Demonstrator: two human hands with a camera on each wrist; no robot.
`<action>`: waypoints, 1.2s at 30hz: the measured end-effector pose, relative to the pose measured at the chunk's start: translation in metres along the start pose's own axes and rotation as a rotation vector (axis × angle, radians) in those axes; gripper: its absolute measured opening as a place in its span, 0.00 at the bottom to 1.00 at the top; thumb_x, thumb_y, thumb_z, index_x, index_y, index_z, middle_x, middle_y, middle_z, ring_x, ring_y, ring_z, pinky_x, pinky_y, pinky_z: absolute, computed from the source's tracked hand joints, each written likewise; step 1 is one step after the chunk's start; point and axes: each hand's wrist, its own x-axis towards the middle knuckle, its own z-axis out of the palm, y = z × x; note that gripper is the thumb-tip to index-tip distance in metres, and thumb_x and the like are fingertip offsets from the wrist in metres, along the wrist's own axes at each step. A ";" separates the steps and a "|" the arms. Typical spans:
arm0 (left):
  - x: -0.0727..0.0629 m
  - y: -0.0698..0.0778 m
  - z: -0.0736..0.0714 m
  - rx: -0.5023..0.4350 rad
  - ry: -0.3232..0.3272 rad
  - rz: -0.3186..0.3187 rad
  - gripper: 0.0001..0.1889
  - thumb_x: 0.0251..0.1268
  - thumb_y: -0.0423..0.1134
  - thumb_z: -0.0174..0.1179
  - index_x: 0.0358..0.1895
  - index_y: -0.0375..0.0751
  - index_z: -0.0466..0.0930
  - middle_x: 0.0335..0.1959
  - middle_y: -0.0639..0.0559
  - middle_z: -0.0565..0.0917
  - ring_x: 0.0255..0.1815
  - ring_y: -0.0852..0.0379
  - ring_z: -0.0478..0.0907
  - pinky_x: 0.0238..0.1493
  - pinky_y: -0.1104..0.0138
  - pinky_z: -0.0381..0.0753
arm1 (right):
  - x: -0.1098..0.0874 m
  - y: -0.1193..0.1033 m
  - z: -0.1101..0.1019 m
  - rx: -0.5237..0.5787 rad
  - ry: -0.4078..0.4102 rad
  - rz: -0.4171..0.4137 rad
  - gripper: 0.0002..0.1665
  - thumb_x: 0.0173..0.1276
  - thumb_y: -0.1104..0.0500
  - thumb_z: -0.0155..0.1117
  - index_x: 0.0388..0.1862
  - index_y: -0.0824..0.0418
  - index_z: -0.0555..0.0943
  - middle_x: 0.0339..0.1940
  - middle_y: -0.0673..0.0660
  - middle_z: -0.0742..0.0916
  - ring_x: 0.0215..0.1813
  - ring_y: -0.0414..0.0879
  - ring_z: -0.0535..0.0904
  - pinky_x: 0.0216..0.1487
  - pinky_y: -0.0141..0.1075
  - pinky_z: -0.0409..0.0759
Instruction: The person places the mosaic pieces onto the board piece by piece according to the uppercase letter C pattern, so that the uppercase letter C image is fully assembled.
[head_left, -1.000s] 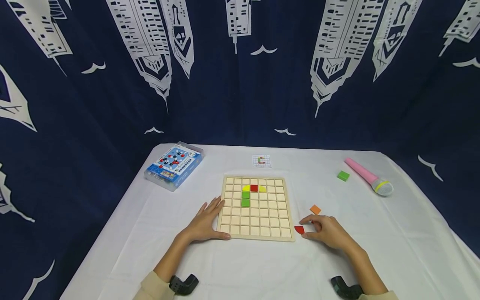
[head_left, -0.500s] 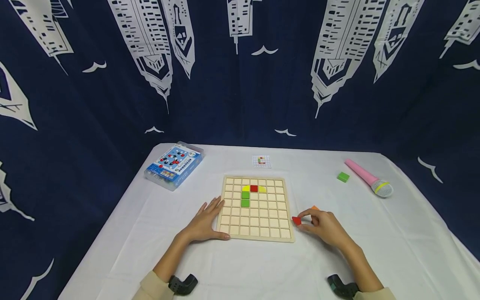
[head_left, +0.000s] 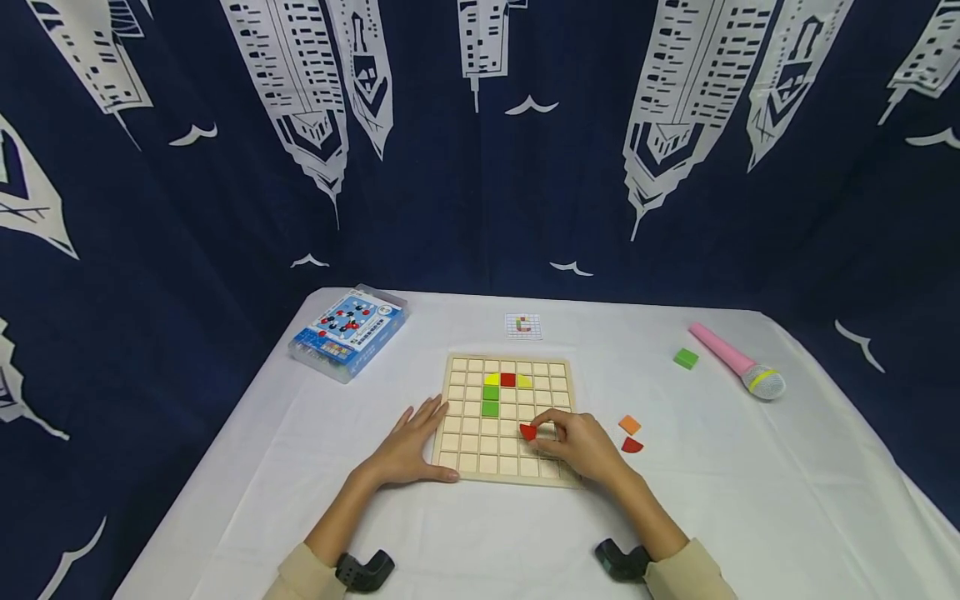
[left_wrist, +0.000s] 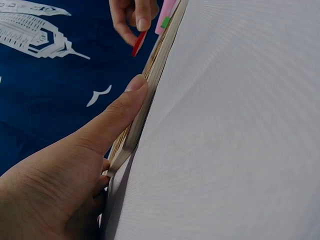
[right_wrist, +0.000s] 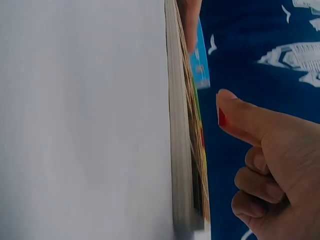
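My right hand (head_left: 581,446) pinches a red quarter-round tile (head_left: 528,432) between thumb and fingers, above the lower right part of a wooden grid board (head_left: 468,446). In the right wrist view a bit of the red tile (right_wrist: 221,118) shows by the thumb, and the other fingers are curled in. My left hand (head_left: 405,446) lies spread at the board's front left corner. Its thumb (left_wrist: 127,102) rests along the front edge, the fingers along the left side. On the board sit two yellow tiles, a red square (head_left: 507,380) and two green squares (head_left: 491,400).
Right of the board lie an orange square (head_left: 629,425) and another red quarter-round tile (head_left: 632,445). Farther back are green tiles (head_left: 686,358) and a pink toy microphone (head_left: 723,350). A small pattern card (head_left: 522,327) lies behind the board, a blue-labelled box (head_left: 348,333) at back left.
My right hand has picked up the red quarter-round tile from beside the board and carried it left over the grid. The orange square and a second red tile are uncovered. My left hand stays put.
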 end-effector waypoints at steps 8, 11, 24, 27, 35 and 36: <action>0.001 -0.001 0.000 0.009 -0.008 -0.010 0.61 0.36 0.70 0.65 0.72 0.38 0.49 0.73 0.44 0.48 0.73 0.49 0.40 0.71 0.54 0.36 | 0.022 -0.022 0.025 -0.071 0.021 -0.041 0.15 0.52 0.49 0.72 0.38 0.52 0.83 0.08 0.41 0.66 0.15 0.32 0.56 0.16 0.27 0.57; 0.001 -0.002 0.001 0.012 -0.012 -0.015 0.61 0.36 0.70 0.65 0.72 0.39 0.49 0.73 0.45 0.48 0.73 0.50 0.40 0.71 0.55 0.36 | 0.029 -0.024 0.034 -0.079 0.025 -0.039 0.15 0.53 0.49 0.71 0.38 0.53 0.84 0.08 0.41 0.66 0.14 0.33 0.56 0.15 0.28 0.57; 0.001 -0.002 0.002 0.024 -0.019 -0.026 0.61 0.36 0.72 0.63 0.73 0.41 0.49 0.74 0.46 0.47 0.73 0.51 0.39 0.71 0.55 0.36 | 0.037 -0.027 0.046 -0.116 -0.008 0.039 0.14 0.55 0.49 0.70 0.40 0.51 0.83 0.07 0.42 0.68 0.13 0.34 0.58 0.15 0.29 0.60; 0.001 -0.002 0.002 0.023 -0.019 -0.024 0.61 0.36 0.71 0.64 0.73 0.41 0.49 0.74 0.46 0.47 0.73 0.50 0.39 0.71 0.55 0.36 | 0.037 -0.028 0.045 -0.111 -0.010 0.047 0.15 0.55 0.50 0.70 0.40 0.52 0.83 0.07 0.42 0.68 0.14 0.34 0.58 0.15 0.29 0.60; 0.000 -0.001 0.002 0.026 -0.015 -0.024 0.61 0.36 0.71 0.64 0.73 0.41 0.49 0.74 0.46 0.47 0.73 0.50 0.40 0.71 0.55 0.36 | 0.032 -0.026 0.037 -0.079 0.007 0.028 0.17 0.54 0.50 0.71 0.43 0.52 0.83 0.08 0.42 0.67 0.14 0.34 0.58 0.15 0.29 0.59; 0.001 -0.001 0.002 0.023 -0.013 -0.022 0.61 0.36 0.71 0.64 0.73 0.41 0.49 0.74 0.46 0.47 0.73 0.50 0.40 0.71 0.55 0.36 | 0.031 -0.025 0.034 -0.070 0.014 0.028 0.18 0.54 0.51 0.71 0.43 0.53 0.82 0.08 0.42 0.67 0.14 0.34 0.57 0.14 0.29 0.59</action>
